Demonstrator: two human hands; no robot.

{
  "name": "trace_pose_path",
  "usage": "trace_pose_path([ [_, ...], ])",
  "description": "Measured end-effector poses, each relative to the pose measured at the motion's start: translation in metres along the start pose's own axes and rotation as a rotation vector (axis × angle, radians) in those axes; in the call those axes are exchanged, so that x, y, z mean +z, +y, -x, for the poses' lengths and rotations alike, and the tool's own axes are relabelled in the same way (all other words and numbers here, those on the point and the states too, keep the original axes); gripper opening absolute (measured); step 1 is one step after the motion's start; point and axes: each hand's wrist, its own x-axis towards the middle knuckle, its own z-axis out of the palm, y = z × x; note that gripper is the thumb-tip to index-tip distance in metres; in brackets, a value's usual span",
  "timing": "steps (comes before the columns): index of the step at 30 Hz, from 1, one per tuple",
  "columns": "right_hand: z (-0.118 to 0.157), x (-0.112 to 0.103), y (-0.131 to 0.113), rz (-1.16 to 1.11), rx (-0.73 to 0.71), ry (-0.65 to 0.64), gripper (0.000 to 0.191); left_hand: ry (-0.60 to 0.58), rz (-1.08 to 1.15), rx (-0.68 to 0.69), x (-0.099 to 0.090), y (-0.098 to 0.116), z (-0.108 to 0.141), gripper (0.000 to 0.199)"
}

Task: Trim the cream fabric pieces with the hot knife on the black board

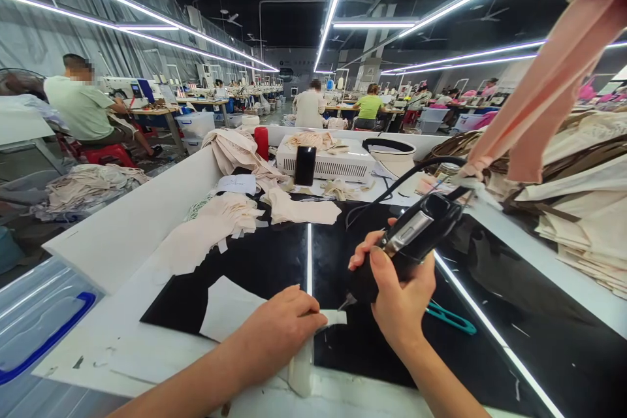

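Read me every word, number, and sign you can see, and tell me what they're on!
None can be read for sure.
White paper slip by the cream fabric pieces: small printed marks, too small to read.
Back wall: faint lettering, too blurred.
Pillar sign: too small.
Black handheld tool: no readable lettering.

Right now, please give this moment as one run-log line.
left hand: touching pale strip; right hand: gripping black tool; teal tool: on black surface

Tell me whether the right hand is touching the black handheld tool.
Touching. The head view shows the right hand wrapped around the black handheld tool.
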Motion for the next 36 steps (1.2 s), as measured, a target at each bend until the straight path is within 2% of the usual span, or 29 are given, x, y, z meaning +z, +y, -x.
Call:
trace_pose_path([
  [7,0.004,0.010,0.005,-0.036,0.024,-0.033,0.025,-0.007,-0.009,-0.009,0.000,0.000,0.001,0.031],
  [12,0.007,0.012,0.006,-0.011,0.016,-0.036,0.026,-0.016,-0.008,-0.016,0.001,0.000,0.002,0.030],
  [17,0.004,0.009,0.004,0.021,0.025,-0.034,0.027,-0.006,0.007,-0.009,0.000,0.000,0.001,0.030],
  [22,0.000,0.001,0.003,-0.004,0.013,0.005,0.040,0.017,0.006,0.001,0.000,0.001,0.001,0.028],
  [30,0.002,-0.001,0.003,0.047,0.023,-0.005,0.031,0.020,0.000,-0.003,0.001,0.000,0.002,0.030],
  [36,0.006,-0.001,-0.004,-0.040,0.033,-0.028,0.040,0.010,0.034,-0.007,0.000,0.000,0.003,0.026],
])
